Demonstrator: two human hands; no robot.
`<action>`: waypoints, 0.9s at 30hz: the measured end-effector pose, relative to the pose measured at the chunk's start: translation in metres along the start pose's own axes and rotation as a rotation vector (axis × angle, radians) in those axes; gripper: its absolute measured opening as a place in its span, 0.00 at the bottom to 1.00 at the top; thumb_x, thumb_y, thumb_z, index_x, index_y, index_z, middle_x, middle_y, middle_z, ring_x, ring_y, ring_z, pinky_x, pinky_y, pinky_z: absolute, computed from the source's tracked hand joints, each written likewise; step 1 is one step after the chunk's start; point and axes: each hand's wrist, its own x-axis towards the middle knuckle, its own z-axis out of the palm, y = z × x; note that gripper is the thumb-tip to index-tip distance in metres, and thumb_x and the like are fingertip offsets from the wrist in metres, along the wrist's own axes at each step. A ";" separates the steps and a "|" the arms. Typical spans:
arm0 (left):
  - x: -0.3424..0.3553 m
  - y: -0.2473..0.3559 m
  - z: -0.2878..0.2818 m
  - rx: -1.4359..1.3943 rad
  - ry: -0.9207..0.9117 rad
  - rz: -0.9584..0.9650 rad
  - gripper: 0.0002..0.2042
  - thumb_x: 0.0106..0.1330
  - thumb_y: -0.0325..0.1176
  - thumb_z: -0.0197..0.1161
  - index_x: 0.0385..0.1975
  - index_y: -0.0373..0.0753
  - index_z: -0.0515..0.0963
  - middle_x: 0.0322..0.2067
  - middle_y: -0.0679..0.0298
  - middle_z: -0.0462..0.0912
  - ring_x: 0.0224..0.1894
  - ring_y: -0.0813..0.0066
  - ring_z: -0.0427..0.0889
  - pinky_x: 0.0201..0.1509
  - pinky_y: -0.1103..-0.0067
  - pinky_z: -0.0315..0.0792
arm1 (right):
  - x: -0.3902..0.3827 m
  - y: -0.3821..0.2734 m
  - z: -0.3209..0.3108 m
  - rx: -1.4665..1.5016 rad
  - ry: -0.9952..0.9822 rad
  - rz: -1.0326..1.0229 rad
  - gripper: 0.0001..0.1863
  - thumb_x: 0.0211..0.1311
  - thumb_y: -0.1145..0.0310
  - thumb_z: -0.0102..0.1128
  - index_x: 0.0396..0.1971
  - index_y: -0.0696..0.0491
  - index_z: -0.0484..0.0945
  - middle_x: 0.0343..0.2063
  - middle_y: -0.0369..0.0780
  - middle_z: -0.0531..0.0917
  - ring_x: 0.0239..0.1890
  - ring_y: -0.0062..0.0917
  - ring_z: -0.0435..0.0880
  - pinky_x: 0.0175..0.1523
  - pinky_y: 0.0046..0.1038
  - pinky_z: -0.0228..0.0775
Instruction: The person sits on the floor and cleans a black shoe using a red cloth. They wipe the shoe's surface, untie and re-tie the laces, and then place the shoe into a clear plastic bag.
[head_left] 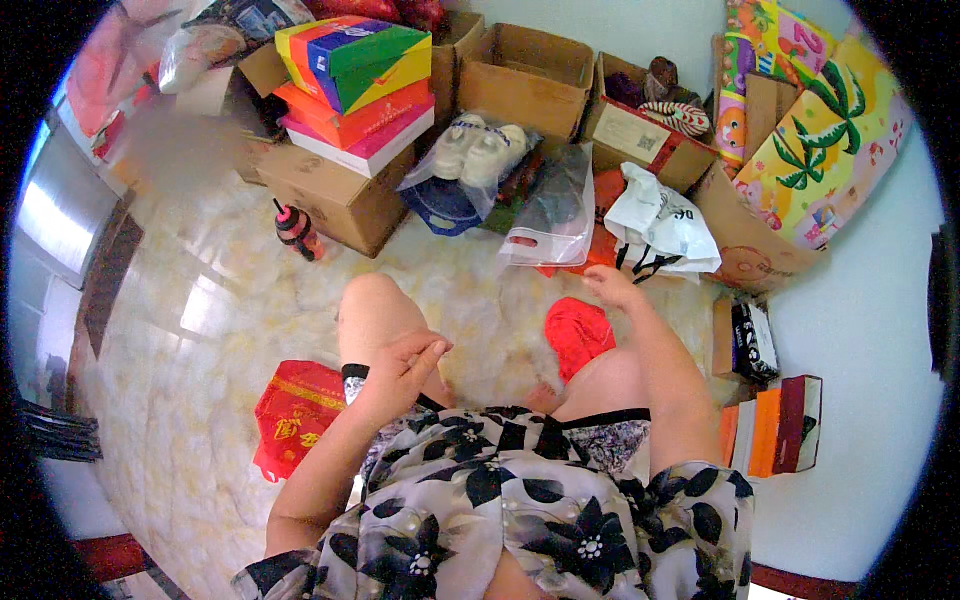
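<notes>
My left hand (pixel 408 362) rests by my left knee, its fingers stretched out and holding nothing that I can see. My right hand (pixel 612 288) reaches forward past my right leg, its fingers slightly bent and apart. Just beyond its fingertips are an orange-red bag (pixel 603 245), mostly covered, and a clear plastic bag (pixel 550 222) with a white handle edge. A white bag (pixel 665 222) with dark straps lies crumpled close by. Between my legs and that hand is a crumpled red bag (pixel 578 335). On the floor at my left lies a flat red bag (pixel 297 415) with gold print.
White shoes in clear plastic (pixel 478 155) sit ahead. Stacked shoeboxes (pixel 352 65) top a cardboard box (pixel 340 190). Open cartons (pixel 525 75) line the wall. A dark bottle (pixel 298 232) stands at left. A colourful folded mat (pixel 820 150) and more boxes (pixel 785 425) are at right.
</notes>
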 end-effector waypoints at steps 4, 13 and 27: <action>-0.011 0.014 -0.001 0.044 -0.046 0.079 0.09 0.63 0.31 0.52 0.32 0.31 0.76 0.31 0.57 0.78 0.36 0.67 0.76 0.41 0.77 0.69 | -0.020 -0.041 -0.003 0.047 0.052 -0.141 0.20 0.58 0.59 0.52 0.49 0.51 0.69 0.36 0.34 0.76 0.35 0.19 0.73 0.36 0.27 0.70; 0.022 0.014 0.001 -0.023 -0.093 0.112 0.10 0.63 0.34 0.52 0.36 0.33 0.75 0.32 0.59 0.77 0.36 0.72 0.75 0.39 0.80 0.69 | 0.008 -0.059 0.010 -0.016 0.054 -0.275 0.26 0.54 0.63 0.58 0.54 0.54 0.65 0.49 0.44 0.71 0.46 0.28 0.73 0.48 0.28 0.68; 0.209 -0.067 0.046 0.036 -0.271 -0.059 0.12 0.60 0.38 0.54 0.33 0.35 0.76 0.24 0.54 0.78 0.27 0.63 0.77 0.33 0.72 0.70 | 0.173 -0.043 0.007 -0.090 0.690 0.180 0.47 0.40 0.50 0.67 0.59 0.53 0.54 0.57 0.52 0.58 0.59 0.44 0.57 0.61 0.37 0.52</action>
